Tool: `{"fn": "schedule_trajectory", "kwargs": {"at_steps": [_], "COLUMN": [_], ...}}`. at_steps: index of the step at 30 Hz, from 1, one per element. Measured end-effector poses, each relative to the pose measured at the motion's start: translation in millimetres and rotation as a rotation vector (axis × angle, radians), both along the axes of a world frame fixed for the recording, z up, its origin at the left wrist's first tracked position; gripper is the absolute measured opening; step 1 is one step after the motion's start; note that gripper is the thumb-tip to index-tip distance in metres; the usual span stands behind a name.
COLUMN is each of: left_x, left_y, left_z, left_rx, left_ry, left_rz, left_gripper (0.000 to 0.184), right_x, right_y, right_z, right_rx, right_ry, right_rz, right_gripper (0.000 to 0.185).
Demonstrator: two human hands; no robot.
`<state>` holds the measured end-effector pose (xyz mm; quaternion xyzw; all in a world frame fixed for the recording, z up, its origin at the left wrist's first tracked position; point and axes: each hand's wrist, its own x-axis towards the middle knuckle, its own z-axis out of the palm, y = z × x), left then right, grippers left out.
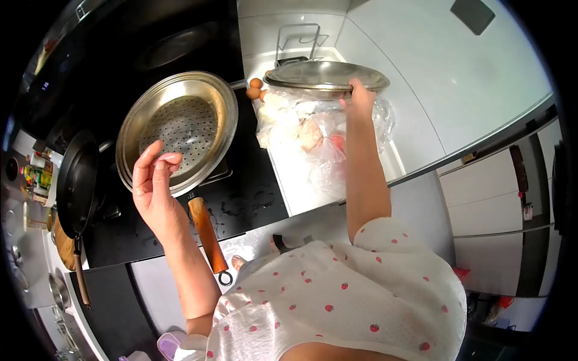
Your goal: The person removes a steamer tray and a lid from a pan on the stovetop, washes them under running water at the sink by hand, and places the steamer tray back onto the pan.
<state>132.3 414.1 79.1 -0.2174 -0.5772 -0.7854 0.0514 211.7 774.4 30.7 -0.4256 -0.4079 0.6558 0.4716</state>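
Observation:
My left hand (155, 183) is raised over the near rim of a steel pan (226, 120) with a perforated steamer plate (180, 126) inside. Its fingers are curled, with nothing visible in them. A wooden handle (208, 234) points from the pan toward me. On the right, my right hand (361, 97) grips the near right edge of a round metal lid (328, 75). That lid is over the white counter, behind clear plastic bags (310, 135) with pale contents. Several brown eggs (255, 83) sit at the lid's left.
A black frying pan (77, 186) stands at the left of the black stove (253, 204), its handle jutting over the front edge. Bottles (39, 176) stand farther left. A wire rack (298, 42) is behind the lid.

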Motion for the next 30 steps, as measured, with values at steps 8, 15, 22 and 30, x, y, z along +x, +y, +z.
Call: {"fn": "schedule_trajectory", "kwargs": {"at_steps": [8,15,22,30], "left_x": [6,1,-3,-4], "left_y": [14,-2,-13,-15], "left_z": [8,12,5,0], "left_rx": [-0.047,-0.053,-0.069,-0.051], "left_ry": [0.048,0.084,0.061,0.025], "left_rz": [-0.049,-0.001,-0.008,0.01], "left_gripper": [0.022,0.024,0.024,0.023], "right_x": [24,21,22,25], "right_y": [-2,-7,-16,-16], "right_z": [-29,-27,-25,-28], "right_rx": [-0.001,0.087,0.062,0.115], "right_ry": [0.129,0.104,0.158,0.153], "right_rz": [-0.066,-0.094,-0.088,-0.024], "right_gripper": [0.033,0.046,0.051,0.051]}}
